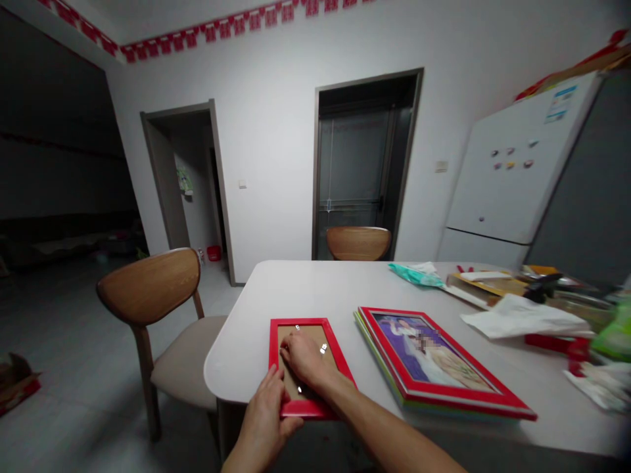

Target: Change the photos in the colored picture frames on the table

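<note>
A red picture frame (336, 341) lies face down at the table's near left edge, its brown backing board (311, 334) turned up. Small metal clips (323, 349) show on the backing. My left hand (266, 407) grips the frame's lower left corner, fingers on the side rail and thumb by the bottom rail. Across the backing reaches my right hand (304, 358), its fingers curled down and closed near the left rail. Whatever those fingertips hold or press is hidden beneath them. To the right, a stack of larger frames has a red-framed photo (428, 348) on top.
The white table (300, 284) has a teal packet (417, 274), white paper (525, 316) and mixed clutter along its right side. Wooden chairs stand at the left (152, 286) and far side (359, 243). A white fridge (513, 190) is at the right.
</note>
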{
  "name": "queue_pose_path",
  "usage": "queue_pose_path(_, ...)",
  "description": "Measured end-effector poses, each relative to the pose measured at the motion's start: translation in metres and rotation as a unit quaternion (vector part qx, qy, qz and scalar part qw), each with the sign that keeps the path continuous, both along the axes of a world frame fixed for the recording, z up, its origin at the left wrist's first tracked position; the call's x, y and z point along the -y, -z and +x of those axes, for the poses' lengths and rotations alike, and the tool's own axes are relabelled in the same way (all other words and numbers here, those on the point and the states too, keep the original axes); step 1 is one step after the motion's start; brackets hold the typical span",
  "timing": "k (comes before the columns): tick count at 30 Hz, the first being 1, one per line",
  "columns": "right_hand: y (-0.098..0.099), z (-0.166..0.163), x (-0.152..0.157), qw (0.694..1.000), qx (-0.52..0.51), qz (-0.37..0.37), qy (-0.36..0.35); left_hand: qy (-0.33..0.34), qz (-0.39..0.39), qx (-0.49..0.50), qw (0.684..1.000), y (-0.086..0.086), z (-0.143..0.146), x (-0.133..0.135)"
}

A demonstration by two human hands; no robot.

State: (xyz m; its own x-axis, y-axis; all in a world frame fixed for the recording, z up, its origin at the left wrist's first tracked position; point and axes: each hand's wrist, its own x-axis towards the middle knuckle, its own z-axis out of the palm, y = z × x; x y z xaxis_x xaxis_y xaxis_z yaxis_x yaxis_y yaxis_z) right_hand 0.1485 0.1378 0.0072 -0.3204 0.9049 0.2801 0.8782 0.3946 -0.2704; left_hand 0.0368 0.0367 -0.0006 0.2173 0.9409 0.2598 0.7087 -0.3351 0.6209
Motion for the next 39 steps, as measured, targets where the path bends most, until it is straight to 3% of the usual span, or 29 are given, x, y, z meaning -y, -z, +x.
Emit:
queue_pose_path(13,0.004,0.031,-0.024,0.989,0.003,-0.018,0.144,0.015,0.006,0.003,1.0,0.004,0.001,0.001)
queue_pose_path(19,-0.002,0.03,-0.018,0.991,-0.005,-0.016,0.136,0.019,0.001,0.016,1.0,0.005,-0.001,-0.001)
queue_pose_path(24,-0.013,0.05,0.012,0.996,-0.022,0.013,0.084,0.016,0.001,0.018,1.0,0.006,0.0,-0.007)
queue_pose_path(29,-0.009,0.069,0.042,0.999,-0.002,-0.03,0.031,0.001,0.002,0.02,1.0,0.006,0.002,-0.009)
queue_pose_path(34,-0.006,0.066,0.041,0.997,-0.067,-0.027,0.033,-0.01,-0.008,0.039,0.999,0.006,0.002,-0.009)
queue_pose_path(39,-0.023,0.07,0.037,0.996,-0.075,-0.022,0.044,-0.008,-0.038,0.116,0.992,-0.002,0.006,-0.009)
